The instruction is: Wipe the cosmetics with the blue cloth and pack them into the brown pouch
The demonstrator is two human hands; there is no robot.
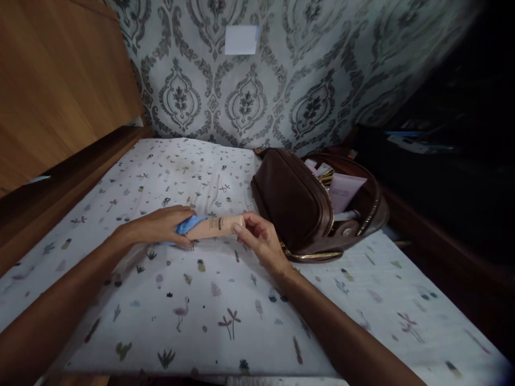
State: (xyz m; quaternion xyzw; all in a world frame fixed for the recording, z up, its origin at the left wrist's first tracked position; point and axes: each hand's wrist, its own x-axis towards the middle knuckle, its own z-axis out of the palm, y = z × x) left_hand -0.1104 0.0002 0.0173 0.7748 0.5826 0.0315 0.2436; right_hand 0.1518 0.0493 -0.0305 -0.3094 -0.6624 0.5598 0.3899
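Note:
A beige cosmetic tube (215,227) with small printing lies sideways between my two hands, just above the patterned cloth. My right hand (261,238) pinches its right end between thumb and fingers. At the left end, my left hand (169,225) is closed around a crumpled blue cloth or wipe (188,224) that presses against the tube. Just right of my right hand stands a brown leather toiletry bag (287,195), its zipper open. Inside it a pink squeeze tube (345,190) and other small items show.
The bed or table top is covered by a white sheet (217,332) printed with plants and flamingos. Wooden furniture (64,80) borders the left. A patterned wall (245,102) with a white plate (241,40) rises behind. Dark items lie at the right.

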